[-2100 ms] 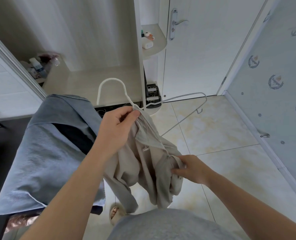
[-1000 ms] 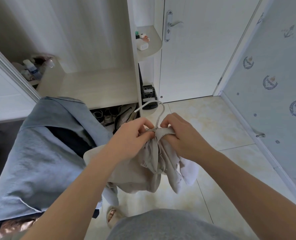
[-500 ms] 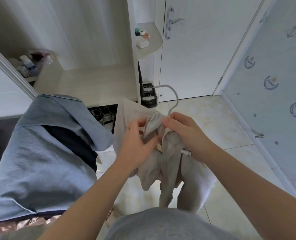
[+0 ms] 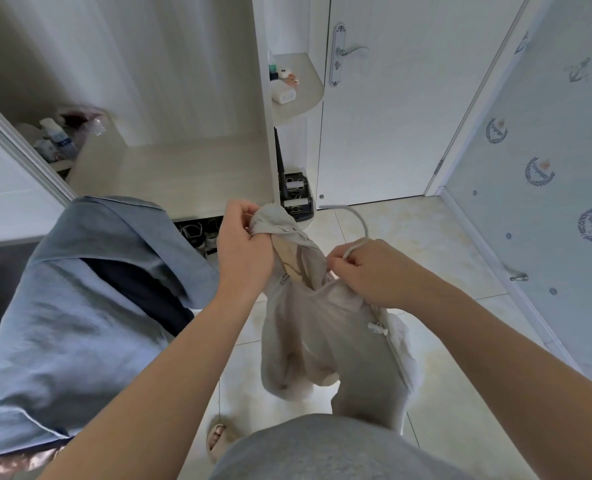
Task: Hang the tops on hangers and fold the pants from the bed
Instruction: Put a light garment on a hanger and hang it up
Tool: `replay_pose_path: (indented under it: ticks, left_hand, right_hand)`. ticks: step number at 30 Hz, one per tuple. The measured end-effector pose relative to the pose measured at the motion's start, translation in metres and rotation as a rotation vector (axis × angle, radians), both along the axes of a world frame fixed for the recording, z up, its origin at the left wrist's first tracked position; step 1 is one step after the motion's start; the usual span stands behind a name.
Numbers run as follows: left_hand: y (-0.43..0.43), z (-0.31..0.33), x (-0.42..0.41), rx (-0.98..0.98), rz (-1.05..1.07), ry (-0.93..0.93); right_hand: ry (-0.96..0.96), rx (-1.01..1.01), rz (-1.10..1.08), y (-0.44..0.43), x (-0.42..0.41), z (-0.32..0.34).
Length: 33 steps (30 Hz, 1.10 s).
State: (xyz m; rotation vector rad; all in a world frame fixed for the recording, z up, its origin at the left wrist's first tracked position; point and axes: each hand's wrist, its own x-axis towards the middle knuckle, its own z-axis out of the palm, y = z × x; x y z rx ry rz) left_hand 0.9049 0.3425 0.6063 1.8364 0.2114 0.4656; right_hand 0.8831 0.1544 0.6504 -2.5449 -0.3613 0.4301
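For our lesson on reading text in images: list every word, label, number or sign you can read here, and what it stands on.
None is legible.
Lettering on the wallpaper emblems: too blurred to read.
Label on the bottle at the left: too small and blurred.

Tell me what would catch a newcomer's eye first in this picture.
Centre frame, the left hand grips a bunched part of a beige top while the right hand pinches the neck of a white hanger, its hook curving up. A blue-grey garment drapes at left.

Beige top (image 4: 317, 327) bunched, hanging mid-air, white hanger (image 4: 358, 221) hook curving above its collar
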Motion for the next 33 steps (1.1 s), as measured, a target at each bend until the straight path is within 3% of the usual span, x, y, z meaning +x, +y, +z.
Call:
replay_pose_path:
  ticks: [3, 8, 11, 14, 27, 31, 33]
  left_hand:
    - [0.007, 0.002, 0.002, -0.037, 0.072, 0.018]
    - [0.029, 0.007, 0.014, 0.022, 0.143, 0.111]
    - [0.03, 0.008, 0.022, 0.195, 0.009, 0.251]
    - [0.02, 0.004, 0.023, 0.301, -0.19, 0.298]
    - [0.028, -0.015, 0.005, 0.126, -0.47, 0.606]
    - [0.028, -0.023, 0.002, 0.175, -0.35, 0.462]
    - [0.026, -0.023, 0.002, 0.347, -0.275, 0.318]
  right_hand:
    - [0.027, 0.01, -0.023, -0.002, 0.001, 0.001]
    - [-0.103, 0.024, -0.039, -0.006, -0.003, 0.007]
    - [-0.154, 0.046, -0.02, -0.001, -0.002, 0.011]
    - [-0.049, -0.062, 0.018, 0.004, 0.008, 0.007]
    - [-0.072, 0.051, -0.075, 0.002, 0.018, -0.005]
    - [-0.096, 0.139, -0.066, 0.001, 0.019, -0.004]
    - [-0.081, 0.21, -0.043, 0.001, 0.018, 0.001]
